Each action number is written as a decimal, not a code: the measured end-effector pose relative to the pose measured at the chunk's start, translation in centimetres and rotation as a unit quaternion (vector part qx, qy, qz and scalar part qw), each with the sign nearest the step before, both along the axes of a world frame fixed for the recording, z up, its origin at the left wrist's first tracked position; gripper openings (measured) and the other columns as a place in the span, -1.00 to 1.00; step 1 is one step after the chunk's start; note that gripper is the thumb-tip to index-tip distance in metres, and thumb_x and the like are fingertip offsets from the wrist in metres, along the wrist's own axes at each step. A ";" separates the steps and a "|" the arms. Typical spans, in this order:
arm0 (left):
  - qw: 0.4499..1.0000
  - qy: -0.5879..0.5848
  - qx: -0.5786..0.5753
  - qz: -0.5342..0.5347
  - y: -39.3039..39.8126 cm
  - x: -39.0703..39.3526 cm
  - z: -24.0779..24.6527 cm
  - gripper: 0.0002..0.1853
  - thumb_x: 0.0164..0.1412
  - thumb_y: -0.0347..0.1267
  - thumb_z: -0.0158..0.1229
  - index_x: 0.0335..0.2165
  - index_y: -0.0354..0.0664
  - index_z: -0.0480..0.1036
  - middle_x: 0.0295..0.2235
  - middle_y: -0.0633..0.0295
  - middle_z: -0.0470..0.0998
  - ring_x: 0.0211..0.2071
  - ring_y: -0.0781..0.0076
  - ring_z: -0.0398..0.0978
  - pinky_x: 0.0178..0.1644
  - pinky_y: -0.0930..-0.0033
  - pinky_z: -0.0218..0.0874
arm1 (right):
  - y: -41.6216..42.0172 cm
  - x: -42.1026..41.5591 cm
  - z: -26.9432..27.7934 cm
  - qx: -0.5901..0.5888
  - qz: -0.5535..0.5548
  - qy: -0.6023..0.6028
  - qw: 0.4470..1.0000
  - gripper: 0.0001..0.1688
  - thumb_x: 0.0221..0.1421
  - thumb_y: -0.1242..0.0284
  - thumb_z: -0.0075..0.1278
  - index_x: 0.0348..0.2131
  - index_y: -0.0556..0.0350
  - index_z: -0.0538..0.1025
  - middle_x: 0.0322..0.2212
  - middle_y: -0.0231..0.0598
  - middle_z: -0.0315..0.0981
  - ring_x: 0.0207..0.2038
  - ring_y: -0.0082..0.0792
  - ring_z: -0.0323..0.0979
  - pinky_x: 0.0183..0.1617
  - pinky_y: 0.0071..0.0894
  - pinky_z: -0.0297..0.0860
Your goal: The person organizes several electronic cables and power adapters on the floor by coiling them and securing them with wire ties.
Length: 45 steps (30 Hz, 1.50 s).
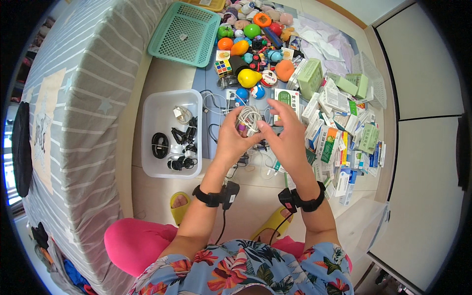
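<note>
A coiled white cable is gripped in my left hand, in front of me at the middle of the view. My right hand is at the coil's right side, thumb against it and the other fingers apart. To the left stands a white plastic bin holding a black cable coil, a white charger with its cable and several black cables. Loose white and dark cables lie on the floor around and beneath my hands, partly hidden by them.
Medicine boxes are heaped at the right. Toys, among them a yellow toy pear and a puzzle cube, lie farther back. A green plastic basket is at the back left, beside a bed. Cabinet doors bound the right.
</note>
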<state>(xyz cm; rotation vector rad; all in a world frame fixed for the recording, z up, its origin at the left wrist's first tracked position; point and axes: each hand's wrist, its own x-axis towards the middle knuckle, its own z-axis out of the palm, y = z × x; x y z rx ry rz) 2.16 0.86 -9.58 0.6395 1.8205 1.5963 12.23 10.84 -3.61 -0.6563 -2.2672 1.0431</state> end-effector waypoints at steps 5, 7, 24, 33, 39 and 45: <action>0.994 -0.020 0.081 -0.066 -0.4 -0.2 -0.8 -0.03 -0.25 -0.41 0.44 0.13 -0.32 0.09 0.01 0.04 0.25 -0.04 0.28 0.37 0.02 0.32 0.25 | -0.1 -0.8 -4.0 -0.291 0.020 0.030 0.956 -0.45 0.02 0.53 0.07 0.04 0.19 0.32 -0.29 -0.18 0.51 -0.29 -0.54 0.47 -0.30 -0.53 0.41; 0.995 0.090 0.038 -0.029 -1.3 -1.5 -0.9 -0.17 -0.16 -0.46 0.33 0.11 -0.27 0.14 -0.01 0.08 0.26 -0.02 0.33 0.32 0.04 0.31 0.22 | 0.5 -1.3 -5.0 -0.317 0.016 0.025 0.948 -0.41 0.03 0.56 0.06 0.06 0.21 0.27 -0.29 -0.21 0.52 -0.31 -0.52 0.48 -0.33 -0.57 0.41; 0.816 -0.341 0.048 0.465 -12.2 -13.6 -10.8 -0.70 0.13 -0.38 0.02 -0.13 -0.20 0.34 -0.36 0.33 0.47 -0.30 0.48 0.40 -0.18 0.39 0.21 | -10.1 -15.6 -18.3 -0.354 0.066 -0.034 0.932 -0.48 -0.03 0.49 0.12 -0.04 0.14 0.34 -0.40 -0.15 0.55 -0.45 -0.35 0.51 -0.33 -0.39 0.41; 0.852 -0.180 -0.029 0.491 -12.0 -13.1 -14.3 -0.85 0.08 -0.49 0.07 -0.31 -0.29 0.39 -0.34 0.26 0.46 -0.31 0.49 0.37 -0.18 0.47 0.21 | -14.6 -16.7 -19.4 -0.194 0.118 -0.151 0.962 -0.49 -0.05 0.55 0.03 -0.03 0.18 0.34 -0.36 0.08 0.48 -0.31 0.06 0.47 -0.19 -0.12 0.39; 0.910 -0.018 -0.087 0.406 -8.1 -11.6 -13.4 -0.76 0.04 -0.44 0.08 -0.25 -0.27 0.43 -0.26 0.14 0.47 -0.30 0.31 0.39 -0.19 0.34 0.20 | -8.7 -12.5 -16.2 -0.197 0.150 -0.132 0.960 -0.47 -0.06 0.52 0.08 -0.03 0.15 0.36 -0.25 -0.02 0.47 -0.29 -0.11 0.51 -0.20 -0.27 0.42; 0.973 -0.094 0.069 0.199 -2.9 -8.0 -10.4 -0.88 0.19 -0.53 0.02 -0.27 -0.25 0.42 -0.36 0.28 0.52 -0.30 0.57 0.44 -0.19 0.59 0.23 | 1.4 -6.2 -13.5 -0.113 0.145 -0.246 0.952 -0.70 0.01 0.43 0.06 -0.22 0.17 0.49 -0.42 -0.11 0.53 -0.40 -0.24 0.52 -0.28 -0.35 0.42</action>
